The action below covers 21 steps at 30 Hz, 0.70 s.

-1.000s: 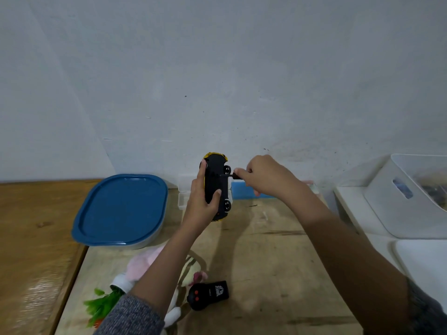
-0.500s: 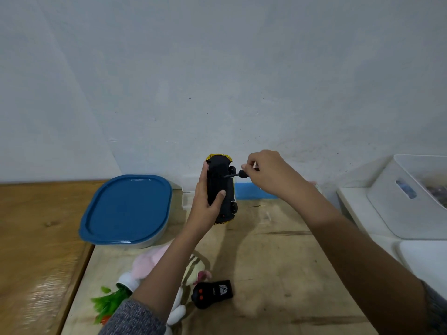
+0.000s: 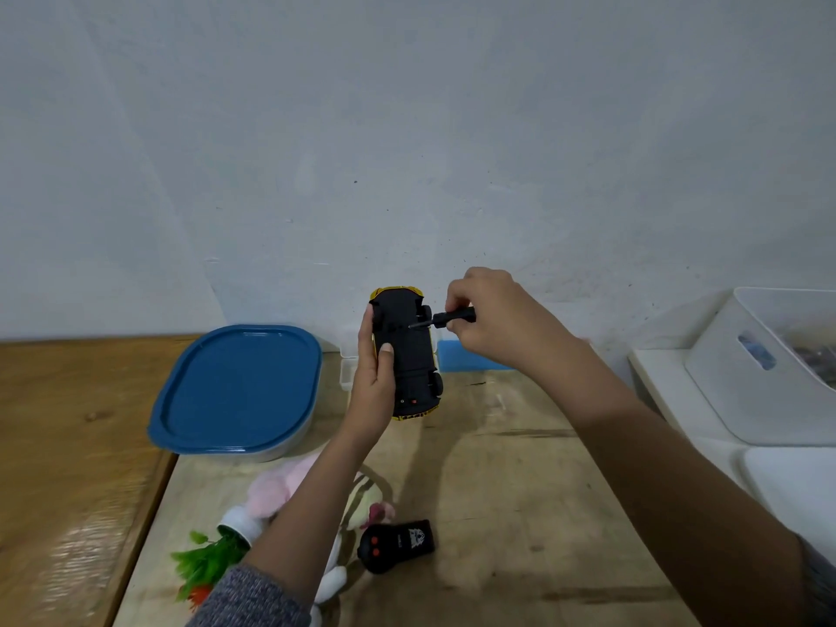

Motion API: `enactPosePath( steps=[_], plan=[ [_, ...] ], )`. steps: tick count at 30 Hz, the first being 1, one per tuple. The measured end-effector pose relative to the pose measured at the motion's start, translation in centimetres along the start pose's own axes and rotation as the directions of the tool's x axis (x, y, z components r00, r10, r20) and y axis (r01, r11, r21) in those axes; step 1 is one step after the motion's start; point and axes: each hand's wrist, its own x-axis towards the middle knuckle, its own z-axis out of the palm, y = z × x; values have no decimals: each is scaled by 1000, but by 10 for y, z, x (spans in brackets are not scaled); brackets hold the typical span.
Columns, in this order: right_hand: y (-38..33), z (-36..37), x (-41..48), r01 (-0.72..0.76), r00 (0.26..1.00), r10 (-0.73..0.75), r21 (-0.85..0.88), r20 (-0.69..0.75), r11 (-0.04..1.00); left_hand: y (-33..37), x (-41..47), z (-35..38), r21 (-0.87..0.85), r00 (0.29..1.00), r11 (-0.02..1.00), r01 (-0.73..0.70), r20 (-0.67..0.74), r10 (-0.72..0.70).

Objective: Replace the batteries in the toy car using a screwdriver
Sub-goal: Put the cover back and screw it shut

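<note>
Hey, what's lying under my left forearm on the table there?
A pink and white plush toy lies under the left forearm, beside green plastic leaves and a black remote. The forearm covers the plush's middle, so its full shape cannot be seen.

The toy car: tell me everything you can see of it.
The toy car is held off the wooden table, its black plastic-looking underside facing the camera and yellow body showing at both ends. Two black wheels show along its right edge, and two small red spots sit near the lower end. The left hand grips its left side, thumb on the underside. The right hand holds a black-handled screwdriver, tip at the underside.
</note>
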Motion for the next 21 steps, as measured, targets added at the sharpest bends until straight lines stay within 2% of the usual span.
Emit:
enactPosePath(
  steps=[3, 5, 11, 16, 21],
  plan=[
    [-3, 1, 2, 58, 998, -58, -159, 3, 986, 2, -2, 3, -4, 1000, 1000, 9, 13, -8],
    [-6, 2, 3, 82, 997, -83, -203, 7, 976, 2, -2, 5, -4, 1000, 1000, 19, 13, -19],
    [-11, -1, -5, 39, 993, -22, -147, 117, 988, 4, 0, 7, 16, 1000, 1000, 26, 10, -26],
    [-10, -3, 3, -5, 996, 19, -159, 90, 987, 2, -3, 10, 49, 1000, 999, 11, 5, -11],
    [-10, -7, 4, -81, 983, 139, -399, 117, 913, -5, -6, 10, 60, 1000, 998, 13, 18, -14]
  ],
)
